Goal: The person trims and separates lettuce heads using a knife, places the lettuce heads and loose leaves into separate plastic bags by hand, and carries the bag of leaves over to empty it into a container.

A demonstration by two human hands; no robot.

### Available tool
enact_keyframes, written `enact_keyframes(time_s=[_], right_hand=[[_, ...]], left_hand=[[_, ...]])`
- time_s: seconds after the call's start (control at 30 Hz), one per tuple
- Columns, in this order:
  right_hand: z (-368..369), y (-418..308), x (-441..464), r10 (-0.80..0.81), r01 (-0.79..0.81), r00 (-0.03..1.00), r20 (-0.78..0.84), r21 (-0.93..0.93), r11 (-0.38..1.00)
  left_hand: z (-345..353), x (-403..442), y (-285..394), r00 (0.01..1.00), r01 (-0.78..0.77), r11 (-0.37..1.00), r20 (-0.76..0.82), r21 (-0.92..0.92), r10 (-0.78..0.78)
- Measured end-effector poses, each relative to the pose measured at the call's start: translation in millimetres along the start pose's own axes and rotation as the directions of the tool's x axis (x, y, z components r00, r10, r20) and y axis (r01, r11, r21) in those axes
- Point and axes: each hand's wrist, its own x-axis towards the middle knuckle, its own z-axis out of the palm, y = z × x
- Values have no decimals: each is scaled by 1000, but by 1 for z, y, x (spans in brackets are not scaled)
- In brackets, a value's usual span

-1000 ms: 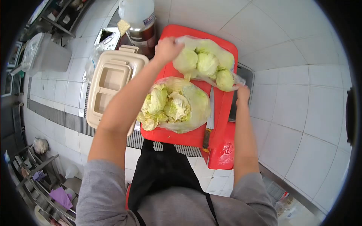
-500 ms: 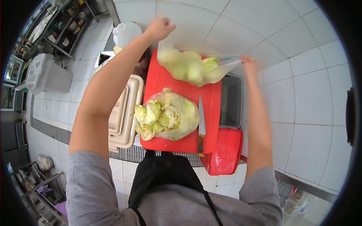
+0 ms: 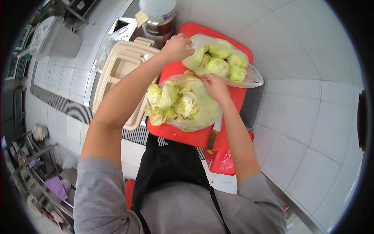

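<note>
A clear plastic bag point(image 3: 254, 79) lies with its mouth spread at the far end of a red board point(image 3: 190, 29), with several pieces of lettuce point(image 3: 218, 67) visible inside. At its left edge, my left hand point(image 3: 177, 48) has its fingers curled on the plastic. My right hand point(image 3: 215, 87) pinches the near edge of the bag, its fingertips partly hidden. Closer to me sits a second plastic bag point(image 3: 208, 111), with loose lettuce leaves point(image 3: 167, 97) piled on its left side. A knife point(image 3: 212, 139) lies beside it, its blade partly behind my right forearm.
Left of the board are a beige compartment tray point(image 3: 102, 84) and a metal can point(image 3: 160, 33) below a translucent jug point(image 3: 157, 8). A grey bin point(image 3: 252, 102) and a red container point(image 3: 223, 163) stand to the right. White tiled wall point(image 3: 292, 109) bounds that side.
Both hands have come down and closer together from the raised, stretched bag. The bag's mouth now faces me, showing the lettuce inside. My view has shifted.
</note>
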Motion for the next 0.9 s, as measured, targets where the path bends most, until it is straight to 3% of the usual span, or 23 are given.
enact_keyframes(time_s=[0.03, 0.1, 0.17, 0.23, 0.3, 0.33, 0.43, 0.53, 0.6, 0.67, 0.73, 0.83, 0.9], right_hand=[[31, 4, 15, -59, 46, 980, 192, 69, 997], [91, 26, 49, -72, 172, 931, 358, -254, 952], [126, 48, 77, 124, 30, 891, 437, -330, 943], [142, 61, 95, 280, -98, 870, 405, -415, 904], [168, 70, 91, 195, -140, 974, 119, -364, 921], [179, 76, 89, 151, -153, 988, -33, -340, 928], [199, 95, 91, 174, -196, 979, -111, -241, 951], [141, 35, 79, 163, -85, 967, 197, -356, 931], [114, 12, 53, -132, 143, 989, 66, -205, 968], [98, -22, 4, 91, -92, 986, 141, -2, 996], [104, -26, -51, -105, 147, 969, 223, -182, 972], [96, -24, -107, 20, 8, 996, 86, -311, 950], [84, -8, -129, 212, -180, 975, 69, -312, 933]], left_hand=[[4, -8, -9, 998, -12, 999, -70, -34, 10], [-4, -41, -14, 988, 114, 982, -88, -153, -128], [-5, -87, -31, 948, 290, 924, -61, -249, -314], [16, -149, -58, 854, 509, 828, 18, -235, -520], [34, -208, -61, 771, 628, 743, 53, -233, -635], [49, -231, -59, 783, 608, 756, 27, -243, -621], [79, -270, -50, 799, 570, 778, -44, -264, -600], [95, -267, -49, 790, 553, 780, -112, -293, -603], [103, -258, -58, 790, 546, 759, -84, -355, -607], [106, -248, -56, 761, 602, 714, -16, -358, -649], [103, -235, -48, 695, 703, 651, 83, -286, -714], [111, -227, -54, 605, 756, 479, 198, -445, -771], [110, -223, -64, 642, 747, 410, 409, -523, -649]])
